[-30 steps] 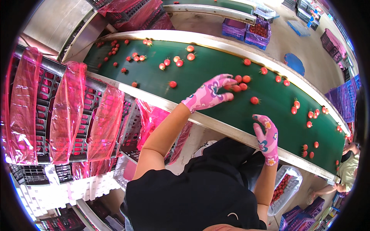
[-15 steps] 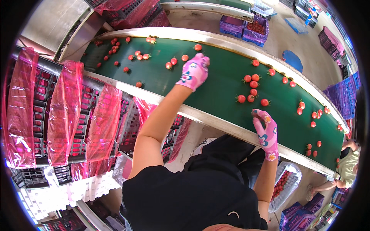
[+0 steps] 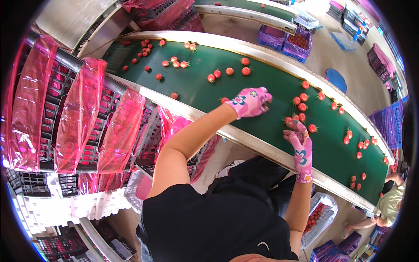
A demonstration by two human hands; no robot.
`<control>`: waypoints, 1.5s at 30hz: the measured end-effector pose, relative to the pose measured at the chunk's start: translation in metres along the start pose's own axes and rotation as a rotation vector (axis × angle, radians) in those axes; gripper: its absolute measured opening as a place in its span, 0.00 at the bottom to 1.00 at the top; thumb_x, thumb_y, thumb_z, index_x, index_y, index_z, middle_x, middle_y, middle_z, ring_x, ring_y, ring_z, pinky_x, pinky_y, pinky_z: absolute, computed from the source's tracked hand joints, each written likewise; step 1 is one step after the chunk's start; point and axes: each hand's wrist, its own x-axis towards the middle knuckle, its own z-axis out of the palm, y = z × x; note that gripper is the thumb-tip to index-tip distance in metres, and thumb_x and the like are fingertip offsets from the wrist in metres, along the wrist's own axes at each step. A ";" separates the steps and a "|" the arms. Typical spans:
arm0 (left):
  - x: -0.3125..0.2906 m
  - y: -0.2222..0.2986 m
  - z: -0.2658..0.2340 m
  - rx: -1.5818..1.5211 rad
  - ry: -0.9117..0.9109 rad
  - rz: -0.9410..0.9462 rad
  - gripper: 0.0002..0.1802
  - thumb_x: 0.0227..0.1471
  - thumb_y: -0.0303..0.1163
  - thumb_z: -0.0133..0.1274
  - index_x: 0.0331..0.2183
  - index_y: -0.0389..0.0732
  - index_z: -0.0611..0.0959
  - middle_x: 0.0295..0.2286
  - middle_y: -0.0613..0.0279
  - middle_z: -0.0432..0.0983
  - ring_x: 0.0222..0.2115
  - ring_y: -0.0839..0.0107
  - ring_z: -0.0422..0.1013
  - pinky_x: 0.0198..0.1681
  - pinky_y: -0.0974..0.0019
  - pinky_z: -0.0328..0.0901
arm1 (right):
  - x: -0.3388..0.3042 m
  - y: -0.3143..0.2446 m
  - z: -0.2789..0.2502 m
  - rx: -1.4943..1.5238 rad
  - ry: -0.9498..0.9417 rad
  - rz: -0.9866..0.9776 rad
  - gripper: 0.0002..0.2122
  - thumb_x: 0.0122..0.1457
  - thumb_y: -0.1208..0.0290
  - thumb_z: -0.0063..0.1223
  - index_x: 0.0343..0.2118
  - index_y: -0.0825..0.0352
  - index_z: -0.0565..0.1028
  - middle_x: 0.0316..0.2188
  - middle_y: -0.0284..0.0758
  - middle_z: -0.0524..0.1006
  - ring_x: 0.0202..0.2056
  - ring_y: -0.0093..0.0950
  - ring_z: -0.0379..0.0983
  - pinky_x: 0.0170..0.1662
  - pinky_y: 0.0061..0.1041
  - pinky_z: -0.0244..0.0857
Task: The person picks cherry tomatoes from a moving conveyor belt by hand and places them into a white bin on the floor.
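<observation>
Small red tomatoes with green calyxes (image 3: 303, 106) lie scattered and in loose clusters on a green conveyor belt (image 3: 257, 127). My left hand (image 3: 252, 103), in a pink flowered glove, is over the middle of the belt with its fingers curled in. Whatever it may hold is hidden by the glove. One tomato (image 3: 224, 100) shows partly behind its wrist. My right hand (image 3: 300, 148), gloved alike, reaches over the belt's near rail. Its thumb and fingers are apart, the fingertips beside or touching tomatoes at the near end of a cluster.
Black crates with pink film (image 3: 118, 131) stand at left. A lined crate of tomatoes (image 3: 320, 215) sits below the near rail (image 3: 244, 141). Beyond the far rail are purple-wrapped crates (image 3: 297, 43) and a blue round object (image 3: 335, 80). Another person (image 3: 389, 198) is at far right.
My left hand has moved right and nearer, toward my right hand. My right hand has extended farther over the belt, to the tomato cluster. The whole view has shifted slightly.
</observation>
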 end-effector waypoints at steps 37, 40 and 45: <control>0.016 -0.274 -0.070 -0.238 0.542 -0.622 0.30 0.53 0.46 0.57 0.52 0.37 0.74 0.47 0.49 0.74 0.50 0.61 0.69 0.53 0.62 0.63 | -0.004 -0.008 0.039 0.059 -0.065 0.073 0.15 0.57 0.82 0.45 0.48 0.72 0.73 0.37 0.37 0.77 0.26 0.18 0.68 0.26 0.14 0.56; 0.032 -0.185 -0.082 -0.648 0.344 -0.500 0.27 0.53 0.38 0.58 0.53 0.38 0.75 0.49 0.61 0.74 0.47 0.70 0.70 0.53 0.68 0.63 | -0.006 -0.005 0.032 0.024 0.029 0.065 0.15 0.57 0.79 0.45 0.48 0.73 0.73 0.37 0.37 0.76 0.26 0.17 0.67 0.27 0.14 0.57; 0.030 -0.232 -0.091 -0.272 0.522 -0.437 0.21 0.53 0.38 0.54 0.48 0.42 0.78 0.48 0.55 0.75 0.47 0.61 0.71 0.53 0.61 0.65 | -0.015 0.014 0.053 -0.479 0.189 -0.315 0.13 0.56 0.83 0.49 0.45 0.69 0.74 0.34 0.32 0.76 0.36 0.19 0.72 0.39 0.19 0.67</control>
